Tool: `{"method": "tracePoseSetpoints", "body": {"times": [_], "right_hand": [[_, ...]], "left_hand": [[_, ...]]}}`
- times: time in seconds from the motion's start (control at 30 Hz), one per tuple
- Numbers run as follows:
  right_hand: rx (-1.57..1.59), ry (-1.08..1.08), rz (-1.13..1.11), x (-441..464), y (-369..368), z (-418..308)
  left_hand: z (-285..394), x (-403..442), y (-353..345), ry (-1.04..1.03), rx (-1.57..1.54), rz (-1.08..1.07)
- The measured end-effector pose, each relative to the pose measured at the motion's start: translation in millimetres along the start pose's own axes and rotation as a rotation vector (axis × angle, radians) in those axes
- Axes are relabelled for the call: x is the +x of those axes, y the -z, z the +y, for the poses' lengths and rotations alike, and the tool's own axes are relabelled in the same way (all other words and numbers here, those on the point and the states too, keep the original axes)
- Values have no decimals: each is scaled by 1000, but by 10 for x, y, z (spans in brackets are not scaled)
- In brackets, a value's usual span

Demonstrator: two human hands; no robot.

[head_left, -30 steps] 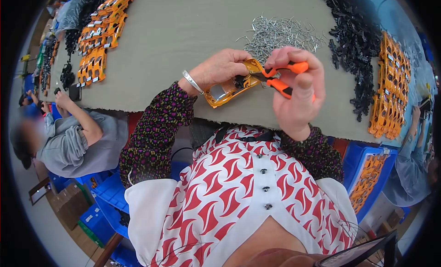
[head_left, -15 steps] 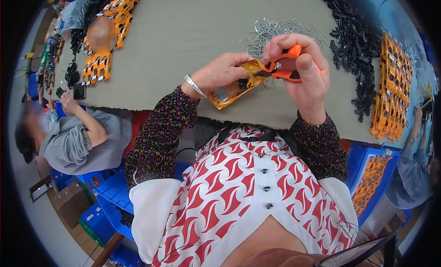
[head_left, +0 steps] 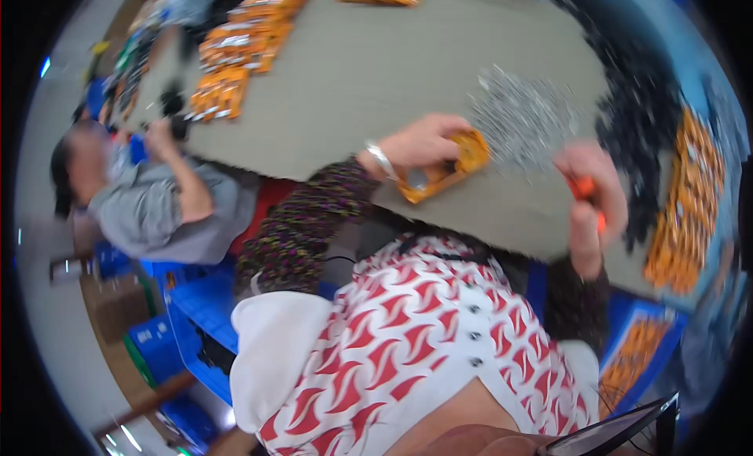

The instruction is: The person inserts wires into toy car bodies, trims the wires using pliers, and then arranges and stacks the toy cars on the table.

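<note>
My left hand (head_left: pixel 427 145) grips the upper left side of an orange casing (head_left: pixel 473 152), its hollow inside facing up, with a dark part and a pale window in it. Off to the right, my right hand (head_left: pixel 594 191) is closed round orange-handled pliers (head_left: pixel 583 188); motion smears them and their jaws cannot be made out. A heap of small metal pins (head_left: pixel 524 119) lies on the table between and beyond my hands.
On the table (head_left: pixel 376 72), orange casings stand in rows at the left (head_left: pixel 249 44) and right (head_left: pixel 687 209). Black parts (head_left: pixel 634 119) are piled on the right. A co-worker (head_left: pixel 161 193) sits at left; blue bins (head_left: pixel 196 299) stand below.
My right hand has moved right with the pliers, away from the casing. My left hand still holds the casing. The whole view has shifted and blurred.
</note>
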State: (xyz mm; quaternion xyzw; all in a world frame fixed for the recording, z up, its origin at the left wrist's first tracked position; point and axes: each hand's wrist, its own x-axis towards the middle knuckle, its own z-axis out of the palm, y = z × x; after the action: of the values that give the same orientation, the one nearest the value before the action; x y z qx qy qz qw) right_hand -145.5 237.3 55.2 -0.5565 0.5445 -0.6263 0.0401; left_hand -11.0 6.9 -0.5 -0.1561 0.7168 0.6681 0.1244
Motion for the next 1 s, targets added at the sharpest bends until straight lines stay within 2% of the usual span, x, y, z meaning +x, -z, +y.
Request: {"method": "tracePoseSetpoints", "body": {"times": [0.1,0.2,0.3,0.37,0.43,0.6,0.7,0.77,0.83,0.9,0.93,1.0], "right_hand": [[-468,85,-164,-211,151,75],[-581,77,-232,-519,209,209],[-697,87,-251,-622,184,268],[-731,86,-266,-635,142,273],[-748,88,-277,-649,142,267],[-778,33,-329,-691,148,277],[-789,-20,-376,-703,150,285],[-799,-48,-379,-714,149,325],[-807,-62,-385,-706,151,345],[-819,-77,-406,-685,142,336],[-825,-85,-415,-681,136,339],[-832,-94,-424,-676,131,348]], "left_hand": [[-100,-20,-19,-111,52,84],[-160,-138,196,-135,146,179],[-252,-307,560,-217,814,659],[-176,-500,778,54,1163,848],[-217,-673,947,163,1374,1002],[-453,-1059,1056,213,1125,964],[-701,-1268,1269,-88,947,1115],[-720,-1506,1574,-175,1024,1370],[-786,-1781,2009,-26,1108,1493],[-798,-1943,2420,180,1067,1540],[-809,-1974,2638,178,1066,1539],[-832,-1978,3004,473,1026,1426]]}}
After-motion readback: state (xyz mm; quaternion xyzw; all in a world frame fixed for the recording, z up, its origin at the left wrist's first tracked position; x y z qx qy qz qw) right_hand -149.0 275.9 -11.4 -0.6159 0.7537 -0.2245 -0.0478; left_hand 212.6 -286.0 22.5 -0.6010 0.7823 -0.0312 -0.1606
